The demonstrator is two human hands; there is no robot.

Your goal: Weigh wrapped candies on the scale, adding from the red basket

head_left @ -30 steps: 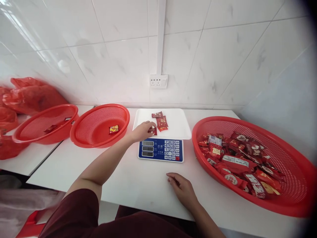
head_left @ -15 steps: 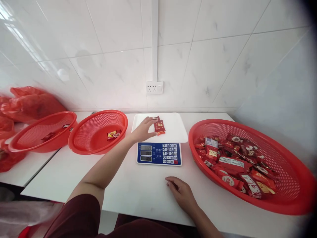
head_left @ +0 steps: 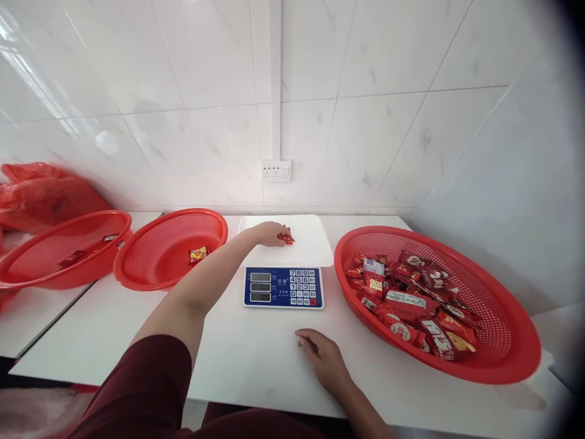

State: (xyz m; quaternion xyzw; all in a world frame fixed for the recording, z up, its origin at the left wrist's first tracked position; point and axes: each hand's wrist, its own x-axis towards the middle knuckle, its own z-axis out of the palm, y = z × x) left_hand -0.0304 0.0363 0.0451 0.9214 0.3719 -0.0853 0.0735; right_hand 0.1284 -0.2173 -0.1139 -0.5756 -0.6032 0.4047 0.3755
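Note:
Over the white weighing pan of a digital scale, my left hand is closed around small red snack packets. Their far side is partly covered by my fingers. Below the pan is the scale's blue keypad and display panel. My right hand rests on the white table in front of the scale. Its fingers are loosely curled together and nothing shows in them.
On the right, a large red basket holds many wrapped snacks. To the left stand a red basket with a yellow-and-red packet and another red basket. Red plastic bags lie behind. A wall socket is above the scale.
My left hand has closed from spread fingers and gathered the packets that lay on the pan. My right hand stays on the table. The view has shifted slightly.

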